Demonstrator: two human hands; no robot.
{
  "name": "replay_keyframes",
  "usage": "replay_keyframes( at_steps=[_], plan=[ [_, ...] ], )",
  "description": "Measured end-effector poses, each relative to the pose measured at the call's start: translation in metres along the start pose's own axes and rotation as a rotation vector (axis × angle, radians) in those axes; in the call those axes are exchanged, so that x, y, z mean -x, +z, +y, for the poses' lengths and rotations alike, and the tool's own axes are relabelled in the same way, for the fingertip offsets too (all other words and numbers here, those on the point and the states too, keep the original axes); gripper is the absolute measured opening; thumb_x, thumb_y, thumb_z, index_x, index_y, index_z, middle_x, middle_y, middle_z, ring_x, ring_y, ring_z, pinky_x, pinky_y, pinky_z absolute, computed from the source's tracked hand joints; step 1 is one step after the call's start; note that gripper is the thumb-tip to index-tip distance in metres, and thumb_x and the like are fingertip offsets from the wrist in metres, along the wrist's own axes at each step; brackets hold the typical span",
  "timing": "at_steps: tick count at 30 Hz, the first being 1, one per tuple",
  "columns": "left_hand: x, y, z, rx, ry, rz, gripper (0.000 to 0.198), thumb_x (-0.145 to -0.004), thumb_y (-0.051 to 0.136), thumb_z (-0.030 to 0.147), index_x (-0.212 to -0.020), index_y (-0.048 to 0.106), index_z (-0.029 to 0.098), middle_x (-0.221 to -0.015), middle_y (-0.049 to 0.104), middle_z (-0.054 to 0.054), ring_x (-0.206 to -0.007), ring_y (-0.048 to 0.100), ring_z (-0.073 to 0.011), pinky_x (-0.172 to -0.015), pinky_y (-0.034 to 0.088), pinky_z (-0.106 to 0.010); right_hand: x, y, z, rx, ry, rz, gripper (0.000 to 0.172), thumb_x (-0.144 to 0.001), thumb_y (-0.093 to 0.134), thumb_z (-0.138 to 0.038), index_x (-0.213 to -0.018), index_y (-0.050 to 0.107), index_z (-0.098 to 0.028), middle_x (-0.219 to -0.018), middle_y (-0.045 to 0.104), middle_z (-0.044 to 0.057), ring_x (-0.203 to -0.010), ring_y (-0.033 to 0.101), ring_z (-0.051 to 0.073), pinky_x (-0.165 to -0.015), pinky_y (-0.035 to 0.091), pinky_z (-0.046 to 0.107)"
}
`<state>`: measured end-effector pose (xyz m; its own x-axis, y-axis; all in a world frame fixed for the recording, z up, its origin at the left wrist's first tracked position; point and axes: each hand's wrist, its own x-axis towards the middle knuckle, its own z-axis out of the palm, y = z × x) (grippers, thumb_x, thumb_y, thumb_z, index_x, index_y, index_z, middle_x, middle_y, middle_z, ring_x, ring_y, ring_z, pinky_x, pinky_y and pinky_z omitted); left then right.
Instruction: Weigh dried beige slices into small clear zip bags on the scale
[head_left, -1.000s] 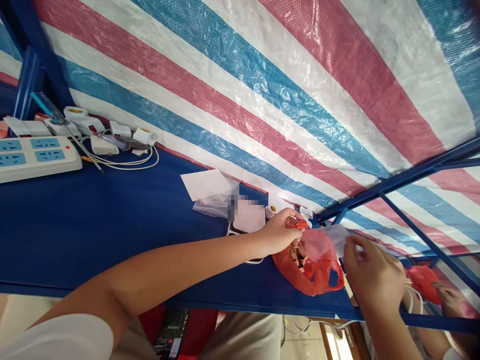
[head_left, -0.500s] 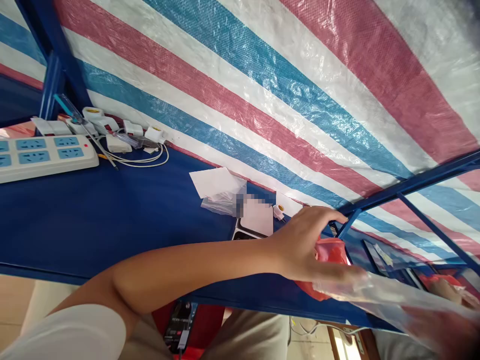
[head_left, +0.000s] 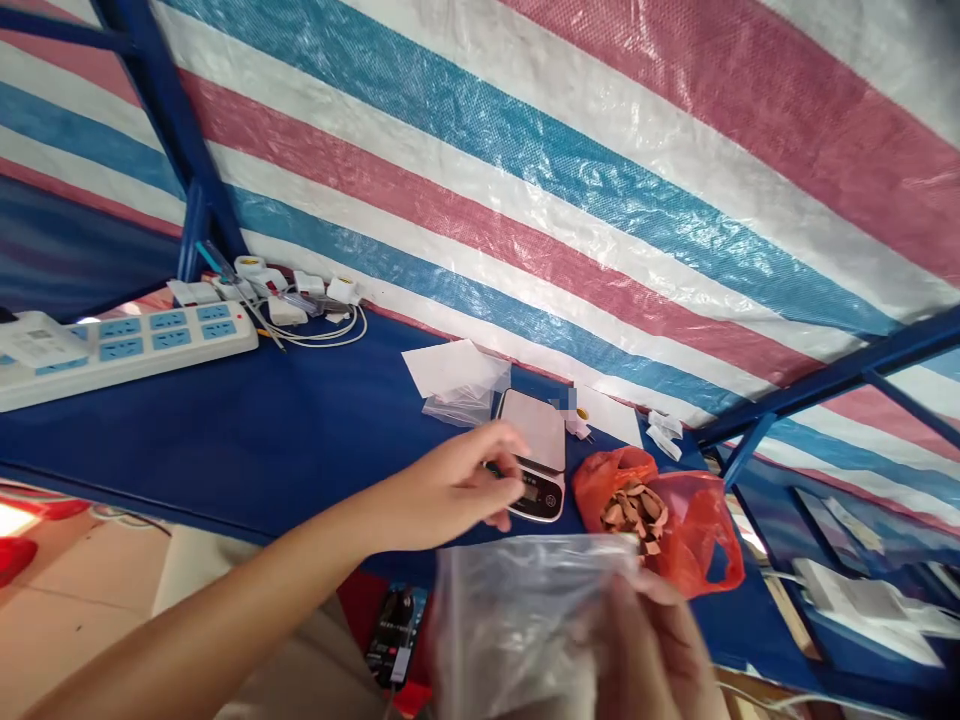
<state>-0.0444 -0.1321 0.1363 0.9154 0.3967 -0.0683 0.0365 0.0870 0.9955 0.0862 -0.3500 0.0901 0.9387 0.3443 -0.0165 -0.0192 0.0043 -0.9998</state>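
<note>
My left hand (head_left: 469, 485) reaches over the front of a digital kitchen scale (head_left: 534, 430); its fingers are loosely curled, with a gap between thumb and forefinger and nothing visible in them. At the lower right, my right hand (head_left: 652, 640), somewhat blurred, grips a clear plastic zip bag (head_left: 517, 610) by its right side. The bag hangs in front of the table edge, its lower part out of view. Just right of the scale lies a red plastic bag (head_left: 701, 525), its mouth spread open around brownish, flake-like pieces (head_left: 634, 510).
White paper (head_left: 442, 368) and more clear bags (head_left: 465, 405) lie behind my left hand. A plug adapter (head_left: 576, 422) sits beside the scale. At the left are a power strip (head_left: 142, 345) and several chargers with cables. A phone (head_left: 397, 630) rests below the table edge.
My left hand has moved left from the red bag to the scale. My right hand has brought the clear bag left and nearer. The red bag's contents now show.
</note>
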Motion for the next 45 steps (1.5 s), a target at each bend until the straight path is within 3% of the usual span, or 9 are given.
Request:
replay_keyframes(
  at_steps=[4, 7, 10, 15, 21, 24, 31, 39, 45],
  plan=[
    [0.061, -0.042, -0.035, -0.157, -0.019, 0.661, 0.046, -0.091, 0.061, 0.06, -0.117, 0.06, 0.022, -0.105, 0.069, -0.006, -0.085, 0.073, -0.0215, -0.077, 0.062, -0.038, 0.008, 0.069, 0.036, -0.042, 0.156, -0.259, 0.045, -0.078, 0.082, -0.058, -0.096, 0.059, -0.024, -0.065, 0.069, -0.001, -0.052, 0.069, 0.023, -0.048, 0.06, 0.035],
    [0.111, -0.045, -0.046, -0.448, 0.087, 1.145, 0.034, -0.096, 0.056, 0.054, -0.117, 0.063, 0.028, -0.12, 0.07, -0.006, -0.116, 0.068, -0.0276, -0.102, 0.058, -0.045, 0.017, 0.117, 0.052, -0.065, 0.211, -0.353, 0.039, -0.083, 0.076, -0.056, -0.096, 0.058, -0.023, -0.072, 0.066, -0.002, -0.057, 0.071, 0.021, -0.052, 0.063, 0.034],
    [0.134, -0.029, -0.057, -0.895, 0.189, 0.969, 0.035, -0.099, 0.053, 0.041, -0.132, 0.062, 0.033, -0.145, 0.062, -0.003, -0.137, 0.058, -0.0281, -0.114, 0.052, -0.047, 0.025, 0.159, 0.062, -0.089, 0.239, -0.445, 0.034, -0.089, 0.07, -0.052, -0.095, 0.056, -0.022, -0.079, 0.062, -0.003, -0.063, 0.073, 0.019, -0.058, 0.064, 0.033],
    [0.113, -0.039, -0.1, -1.374, 0.056, 0.728, 0.049, -0.106, 0.037, 0.036, -0.145, 0.061, 0.021, -0.16, 0.051, -0.01, -0.152, 0.044, -0.0324, -0.126, 0.037, -0.058, 0.025, 0.18, 0.073, 0.031, 0.17, -0.583, 0.04, -0.094, 0.064, -0.055, -0.112, 0.058, -0.02, -0.111, 0.068, 0.009, -0.087, 0.077, 0.023, -0.073, 0.066, 0.038],
    [0.102, -0.078, -0.131, -1.449, -0.089, 0.645, 0.057, -0.108, 0.029, 0.044, -0.158, 0.047, 0.024, -0.166, 0.041, -0.008, -0.156, 0.036, -0.0318, -0.127, 0.031, -0.062, 0.039, 0.143, 0.064, 0.379, -0.489, -0.492, 0.037, -0.106, 0.048, -0.036, -0.136, 0.059, -0.019, -0.141, 0.064, 0.018, -0.134, 0.061, 0.031, -0.111, 0.052, 0.055],
    [0.103, -0.083, -0.134, -1.483, -0.092, 0.588, 0.058, -0.107, 0.029, 0.043, -0.16, 0.044, 0.025, -0.169, 0.036, -0.008, -0.158, 0.032, -0.0325, -0.127, 0.028, -0.064, 0.066, 0.152, 0.06, 0.541, -0.842, -0.712, 0.045, -0.104, 0.047, -0.026, -0.146, 0.057, -0.014, -0.153, 0.057, 0.017, -0.151, 0.044, 0.033, -0.122, 0.041, 0.06],
    [0.104, -0.091, -0.139, -1.508, -0.084, 0.536, 0.058, -0.106, 0.032, 0.044, -0.16, 0.042, 0.028, -0.17, 0.034, -0.006, -0.159, 0.031, -0.0309, -0.128, 0.025, -0.062, 0.079, 0.194, 0.077, 0.776, -0.805, -0.968, 0.081, -0.103, 0.049, -0.055, -0.159, 0.04, 0.003, -0.167, 0.031, 0.024, -0.158, 0.027, 0.038, -0.129, 0.028, 0.057],
    [0.103, -0.091, -0.138, -1.477, -0.051, 0.589, 0.06, -0.107, 0.031, 0.046, -0.162, 0.038, 0.025, -0.169, 0.035, -0.006, -0.159, 0.03, -0.0299, -0.129, 0.023, -0.061, 0.036, 0.16, 0.07, 0.913, -0.793, -0.971, 0.077, -0.105, 0.05, -0.05, -0.161, 0.037, 0.001, -0.168, 0.026, 0.024, -0.158, 0.023, 0.04, -0.127, 0.029, 0.063],
    [0.115, -0.09, -0.126, -1.276, -0.001, 0.686, 0.06, -0.106, 0.035, 0.045, -0.164, 0.034, 0.027, -0.169, 0.038, -0.007, -0.157, 0.035, -0.0279, -0.128, 0.032, -0.056, 0.015, 0.097, 0.077, 0.802, -0.857, -0.87, 0.067, -0.105, 0.052, -0.035, -0.165, 0.035, -0.012, -0.166, 0.039, 0.017, -0.154, 0.037, 0.034, -0.118, 0.048, 0.055]
  ],
)
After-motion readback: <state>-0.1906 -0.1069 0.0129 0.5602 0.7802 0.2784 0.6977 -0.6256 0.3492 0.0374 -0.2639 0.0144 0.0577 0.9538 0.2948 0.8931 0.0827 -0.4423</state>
